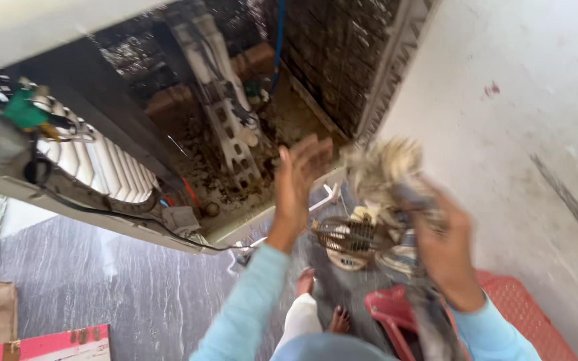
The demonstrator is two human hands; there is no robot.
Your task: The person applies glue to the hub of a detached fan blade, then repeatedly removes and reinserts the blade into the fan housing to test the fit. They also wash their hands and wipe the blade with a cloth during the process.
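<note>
My left hand (300,182) is raised with its fingers apart and holds nothing, just in front of the open, dirty air cooler cabinet (188,134). My right hand (446,244) grips a grey rag (396,180) with a frayed, fluffy end, blurred by motion, and the rag hangs down past my wrist. Inside the cabinet a white bracket (225,113) runs down to a floor covered in dark grime. Both my sleeves are light blue.
A small motor with a wire cage (349,237) lies on the grey marble floor (122,287) under my hands. A red plastic crate (523,314) stands at the right by the white wall (523,100). A red board (48,344) lies bottom left. My bare feet (322,301) show below.
</note>
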